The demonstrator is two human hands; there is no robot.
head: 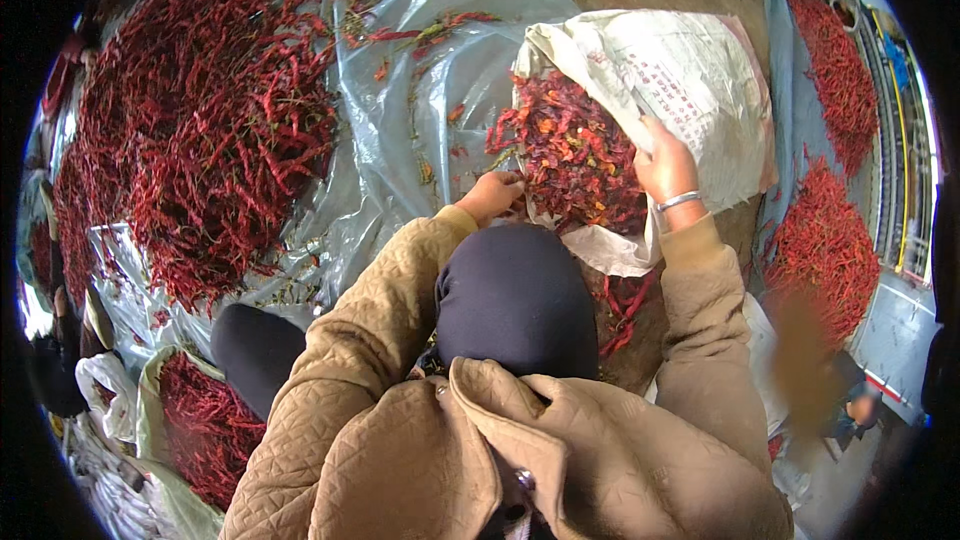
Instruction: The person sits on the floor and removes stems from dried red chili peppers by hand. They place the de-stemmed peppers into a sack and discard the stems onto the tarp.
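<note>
A white woven sack (720, 90) bearing red printed writing lies on its side in front of me, its mouth facing my knees. Broken dried red chili peppers (577, 150), mixed with orange and dark bits, fill the opening. My right hand (669, 169), with a silver bangle at the wrist, grips the sack's upper right rim. At the left edge of the mouth, my left hand (491, 196) has its fingers curled beside the peppers; whether they pinch the rim is hidden. Several whole chilies (626, 307) lie on the floor below the sack's pale lower flap (615, 249).
A large heap of red chilies (217, 120) covers the left side, on clear plastic sheeting (397, 120). An open sack of chilies (206, 427) stands at lower left, near my knee. More chili heaps (821, 247) lie at right. A person (859, 409) is at the lower right.
</note>
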